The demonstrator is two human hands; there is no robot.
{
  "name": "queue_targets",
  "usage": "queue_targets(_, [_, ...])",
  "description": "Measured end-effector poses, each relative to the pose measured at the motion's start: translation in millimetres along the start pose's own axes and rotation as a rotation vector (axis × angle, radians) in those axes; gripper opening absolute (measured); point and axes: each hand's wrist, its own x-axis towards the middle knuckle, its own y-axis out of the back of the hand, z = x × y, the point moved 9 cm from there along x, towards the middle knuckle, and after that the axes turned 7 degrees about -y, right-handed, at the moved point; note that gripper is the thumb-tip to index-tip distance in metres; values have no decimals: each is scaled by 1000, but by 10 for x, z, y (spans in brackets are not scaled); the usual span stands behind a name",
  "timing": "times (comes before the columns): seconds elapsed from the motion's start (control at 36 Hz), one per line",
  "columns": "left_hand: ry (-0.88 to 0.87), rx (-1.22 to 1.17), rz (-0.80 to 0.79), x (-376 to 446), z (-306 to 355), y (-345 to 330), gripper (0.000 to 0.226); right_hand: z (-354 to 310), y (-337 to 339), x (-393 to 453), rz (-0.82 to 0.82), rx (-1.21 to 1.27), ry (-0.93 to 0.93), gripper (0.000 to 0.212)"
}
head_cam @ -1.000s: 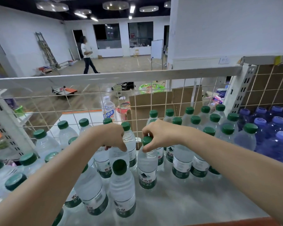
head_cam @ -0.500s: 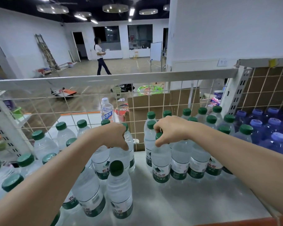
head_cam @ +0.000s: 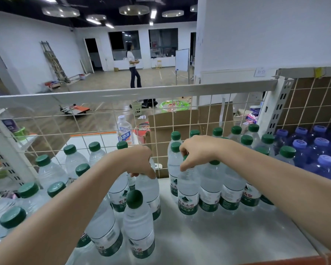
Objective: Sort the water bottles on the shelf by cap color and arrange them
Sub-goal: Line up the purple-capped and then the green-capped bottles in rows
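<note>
Clear water bottles with green caps stand on a white shelf (head_cam: 208, 238). My left hand (head_cam: 137, 161) is closed over the top of one green-cap bottle (head_cam: 147, 190) in the left cluster; its cap is hidden under my fingers. My right hand (head_cam: 197, 150) grips the neck of another green-cap bottle (head_cam: 188, 192), which stands against the front left of the right-hand group. A further green-cap bottle (head_cam: 137, 224) stands in front of my left hand. Blue bottles with purple caps (head_cam: 317, 155) fill the shelf's right end.
A white wire grid (head_cam: 96, 127) with a top rail backs the shelf. A perforated upright (head_cam: 277, 104) divides off a brown-backed bay on the right. Bare shelf lies between the two green-cap groups. Behind the grid are a cardboard box (head_cam: 182, 123), a single bottle, and a person walking.
My right hand has carried its green-cap bottle to the right, from the middle gap to the right-hand group. My left hand has stayed closed on its bottle.
</note>
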Motion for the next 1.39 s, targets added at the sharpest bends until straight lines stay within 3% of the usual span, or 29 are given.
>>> queue_targets(0.19, [-10, -94, -9, -88, -22, 6, 39, -361, 261, 125, 251, 84, 109, 30])
queue_targets(0.36, [-41, -113, 75, -131, -38, -12, 22, -751, 232, 422, 313, 6, 200, 46])
queue_targets(0.64, [-140, -146, 145, -149, 168, 5, 26, -863, 120, 680, 185, -93, 224, 38])
queue_targets(0.83, [-302, -82, 225, -37, 489, 5, 20, -729, 171, 781, 128, -65, 182, 32])
queue_targets(1.19, [-281, -38, 262, 93, 409, 5, 14, -734, 173, 766, 42, 32, 185, 35])
queue_targets(1.39, [-258, -9, 288, 105, 358, -3, 37, -734, 148, 790, 33, 63, 166, 36])
